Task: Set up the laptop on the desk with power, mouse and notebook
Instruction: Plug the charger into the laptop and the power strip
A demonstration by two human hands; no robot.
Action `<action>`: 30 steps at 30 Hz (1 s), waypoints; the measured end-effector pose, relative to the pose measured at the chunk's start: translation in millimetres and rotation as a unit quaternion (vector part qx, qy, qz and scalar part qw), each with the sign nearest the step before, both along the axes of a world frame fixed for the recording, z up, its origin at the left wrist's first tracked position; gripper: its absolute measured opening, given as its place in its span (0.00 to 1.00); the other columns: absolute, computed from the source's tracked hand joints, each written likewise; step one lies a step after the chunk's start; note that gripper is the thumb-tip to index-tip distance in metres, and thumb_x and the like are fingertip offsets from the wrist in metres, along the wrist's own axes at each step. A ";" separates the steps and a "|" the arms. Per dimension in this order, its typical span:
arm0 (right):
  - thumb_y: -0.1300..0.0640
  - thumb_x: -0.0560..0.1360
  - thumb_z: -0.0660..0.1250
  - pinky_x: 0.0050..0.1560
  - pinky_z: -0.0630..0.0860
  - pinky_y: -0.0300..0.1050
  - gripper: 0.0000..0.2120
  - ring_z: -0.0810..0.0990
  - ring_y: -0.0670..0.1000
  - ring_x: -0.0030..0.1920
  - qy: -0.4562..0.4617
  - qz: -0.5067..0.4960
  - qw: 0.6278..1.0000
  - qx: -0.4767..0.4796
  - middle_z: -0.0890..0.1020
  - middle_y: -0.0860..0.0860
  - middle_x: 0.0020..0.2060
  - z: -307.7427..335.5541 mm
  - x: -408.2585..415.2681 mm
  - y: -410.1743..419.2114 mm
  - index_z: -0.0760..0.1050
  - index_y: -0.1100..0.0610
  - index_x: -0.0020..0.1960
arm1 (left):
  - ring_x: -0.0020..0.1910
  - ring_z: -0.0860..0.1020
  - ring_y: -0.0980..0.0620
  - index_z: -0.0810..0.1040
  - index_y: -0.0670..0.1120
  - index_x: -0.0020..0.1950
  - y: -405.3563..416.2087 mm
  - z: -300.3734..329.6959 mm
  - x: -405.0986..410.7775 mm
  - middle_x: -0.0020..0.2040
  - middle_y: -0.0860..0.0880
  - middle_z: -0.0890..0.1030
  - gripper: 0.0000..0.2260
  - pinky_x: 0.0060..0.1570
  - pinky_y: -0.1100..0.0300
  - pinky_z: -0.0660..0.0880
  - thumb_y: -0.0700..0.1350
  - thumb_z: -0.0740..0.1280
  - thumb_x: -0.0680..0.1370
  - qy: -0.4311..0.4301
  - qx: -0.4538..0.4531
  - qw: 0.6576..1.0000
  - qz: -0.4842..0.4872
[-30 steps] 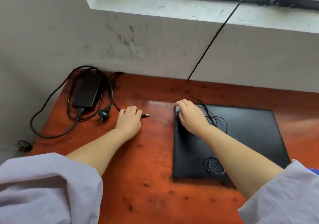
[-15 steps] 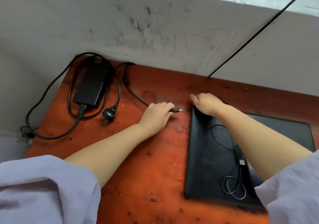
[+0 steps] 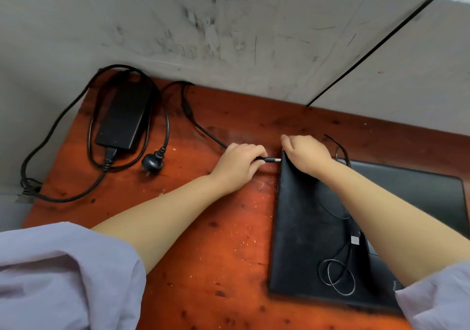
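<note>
A closed black laptop (image 3: 305,228) lies on the right of the red-brown desk (image 3: 208,266). My right hand (image 3: 305,154) grips its far left corner. My left hand (image 3: 239,164) pinches the charger plug (image 3: 272,160), whose metal tip touches the laptop's left edge near that corner. The cable runs back left to the black power brick (image 3: 122,118) at the desk's far left, with its wall plug (image 3: 152,162) lying loose beside it. A thin mouse cable with a USB end (image 3: 354,240) is coiled on the laptop lid. No mouse or notebook shows.
A scuffed grey wall (image 3: 229,37) stands right behind the desk. A thin black wire (image 3: 381,40) runs diagonally up the wall. The charger's mains cable loops over the desk's left edge (image 3: 33,187).
My left hand has carried the charger plug rightwards until its tip meets the laptop's left edge. My right hand stays on the laptop's far corner. My head has come closer and lower.
</note>
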State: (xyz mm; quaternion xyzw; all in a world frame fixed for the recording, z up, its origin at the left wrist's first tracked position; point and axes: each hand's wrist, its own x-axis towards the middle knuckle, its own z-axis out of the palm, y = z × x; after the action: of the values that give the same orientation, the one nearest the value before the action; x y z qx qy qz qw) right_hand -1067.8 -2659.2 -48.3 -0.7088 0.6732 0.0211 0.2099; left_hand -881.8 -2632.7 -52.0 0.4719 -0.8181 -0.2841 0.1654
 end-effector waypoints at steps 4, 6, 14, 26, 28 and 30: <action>0.47 0.79 0.46 0.40 0.65 0.47 0.23 0.77 0.63 0.46 -0.031 -0.024 0.999 -0.028 0.81 0.61 0.42 8.6 -7.2 -2.9 0.68 0.56 0.32 | 0.52 0.78 0.46 0.77 0.44 0.53 -3.4 6.7 -4.6 0.50 0.47 0.82 0.07 0.55 0.53 0.66 0.43 0.64 0.76 0.024 -0.003 1.000 0.009; 0.47 0.79 0.47 0.41 0.65 0.47 0.23 0.77 0.62 0.46 -0.047 -0.033 0.998 -0.033 0.80 0.59 0.39 12.8 -11.4 -5.8 0.69 0.56 0.33 | 0.52 0.78 0.46 0.77 0.44 0.54 -6.6 11.1 -7.2 0.50 0.47 0.82 0.08 0.55 0.52 0.67 0.43 0.64 0.76 0.028 -0.011 1.000 0.005; 0.47 0.79 0.48 0.42 0.66 0.47 0.24 0.75 0.59 0.43 -0.069 -0.063 0.995 -0.028 0.77 0.56 0.37 20.0 -18.6 -12.3 0.73 0.60 0.36 | 0.49 0.78 0.45 0.78 0.43 0.53 -13.6 20.7 -10.3 0.47 0.46 0.82 0.08 0.54 0.50 0.69 0.43 0.63 0.77 0.032 -0.033 0.999 -0.023; 0.48 0.79 0.48 0.38 0.62 0.46 0.24 0.71 0.58 0.37 -0.064 -0.072 0.995 -0.037 0.70 0.51 0.27 23.7 -10.6 -6.6 0.61 0.55 0.27 | 0.47 0.79 0.42 0.78 0.39 0.52 -11.3 27.2 -20.5 0.46 0.42 0.82 0.08 0.51 0.51 0.68 0.41 0.63 0.77 0.010 -0.086 0.993 -0.078; 0.48 0.79 0.48 0.39 0.63 0.47 0.24 0.72 0.58 0.38 -0.064 -0.081 0.994 -0.044 0.72 0.53 0.29 24.4 -10.8 -8.3 0.61 0.55 0.27 | 0.46 0.78 0.41 0.77 0.39 0.51 -14.4 29.0 -22.6 0.44 0.42 0.82 0.07 0.50 0.50 0.69 0.40 0.62 0.77 -0.004 -0.090 0.992 -0.089; 0.48 0.79 0.48 0.39 0.63 0.47 0.23 0.72 0.58 0.38 -0.061 -0.084 0.994 -0.043 0.74 0.55 0.32 23.7 -10.3 -9.9 0.61 0.55 0.27 | 0.45 0.78 0.40 0.77 0.39 0.50 -17.0 29.0 -23.6 0.43 0.42 0.82 0.07 0.50 0.49 0.70 0.41 0.62 0.77 -0.019 -0.092 0.991 -0.098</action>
State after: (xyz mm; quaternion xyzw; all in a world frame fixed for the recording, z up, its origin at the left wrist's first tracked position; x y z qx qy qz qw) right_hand -1078.1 -2669.1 -24.7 -0.6584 0.7163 -0.0690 0.2206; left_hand -905.3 -2649.7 -23.1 0.3773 -0.8863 -0.2130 0.1635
